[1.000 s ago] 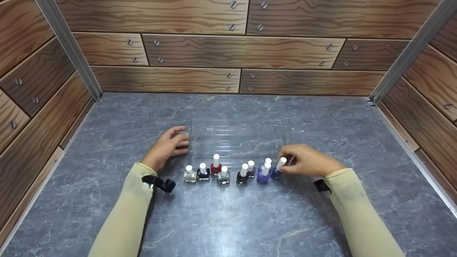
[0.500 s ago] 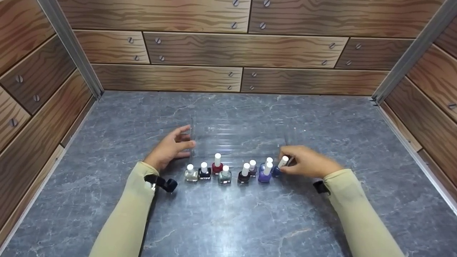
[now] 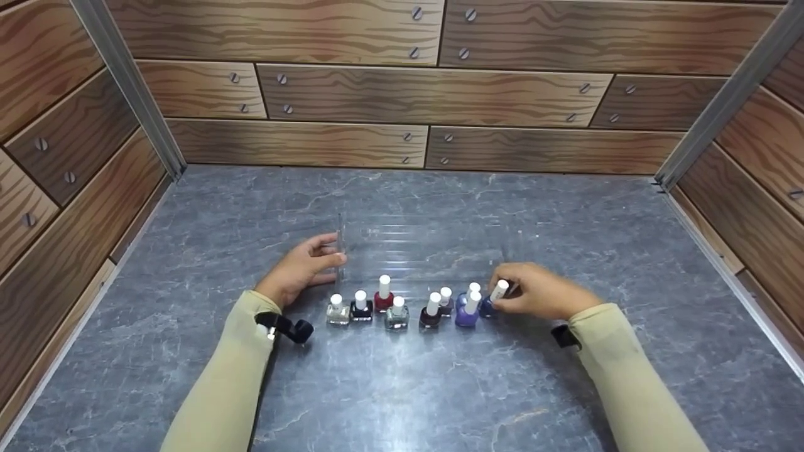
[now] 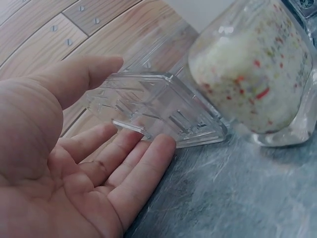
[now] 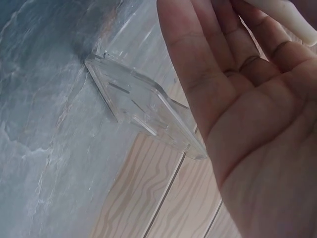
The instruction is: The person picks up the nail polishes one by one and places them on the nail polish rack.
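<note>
A clear acrylic rack stands on the table between the hands. At its left end is my left hand, fingers extended along the outer side. In the left wrist view the thumb lies at the top edge of the end panel. My right hand pinches the white cap of a dark blue nail polish bottle between thumb and fingers. This bottle leans slightly, at the right of the row, just in front of the rack.
Several nail polish bottles stand before the rack: glittery white, black, red, glittery grey, dark, and purple. Wood-patterned walls enclose the grey marbled table at back and sides.
My left hand has shifted right onto the rack's end, its thumb now overlapping the edge. The right hand keeps its pinch on the dark blue bottle, almost unmoved.
</note>
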The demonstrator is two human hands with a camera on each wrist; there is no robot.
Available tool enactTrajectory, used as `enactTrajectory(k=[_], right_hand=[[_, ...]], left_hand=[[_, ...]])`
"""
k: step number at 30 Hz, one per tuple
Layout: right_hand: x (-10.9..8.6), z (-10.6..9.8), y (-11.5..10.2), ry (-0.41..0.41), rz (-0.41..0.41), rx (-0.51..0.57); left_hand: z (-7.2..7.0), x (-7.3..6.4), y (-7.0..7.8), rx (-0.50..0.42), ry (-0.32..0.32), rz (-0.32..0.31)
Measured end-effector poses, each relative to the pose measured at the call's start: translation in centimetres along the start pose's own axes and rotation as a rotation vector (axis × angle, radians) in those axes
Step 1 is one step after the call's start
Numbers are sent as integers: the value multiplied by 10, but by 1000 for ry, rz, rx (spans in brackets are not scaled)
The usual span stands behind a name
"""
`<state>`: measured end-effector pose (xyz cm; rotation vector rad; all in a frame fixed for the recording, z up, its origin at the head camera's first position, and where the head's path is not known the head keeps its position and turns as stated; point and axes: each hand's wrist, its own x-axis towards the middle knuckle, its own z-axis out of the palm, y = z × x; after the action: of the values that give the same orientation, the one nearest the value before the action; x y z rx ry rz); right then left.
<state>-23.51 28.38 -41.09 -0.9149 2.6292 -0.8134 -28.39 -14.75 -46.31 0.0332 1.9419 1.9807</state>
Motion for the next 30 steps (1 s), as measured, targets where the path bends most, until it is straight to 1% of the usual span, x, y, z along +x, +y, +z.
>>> enactTrajectory(k=[7,14,19,26,30], right_hand=[[1,2,-2,-5,33,22],[1,2,0,-7,37,27],[1,2,1,-12,33,39],[1,2,2,-7,-5,45],[2,1,3,-10,-9,43]], left_hand=[[0,0,-2,-3,-4,10],[1,-1,-1,-2,-6,11],[1,-2,-1,0,-5,5],[0,-1,-3,8,-3,8],[-1,0,-2,6,-5,10]])
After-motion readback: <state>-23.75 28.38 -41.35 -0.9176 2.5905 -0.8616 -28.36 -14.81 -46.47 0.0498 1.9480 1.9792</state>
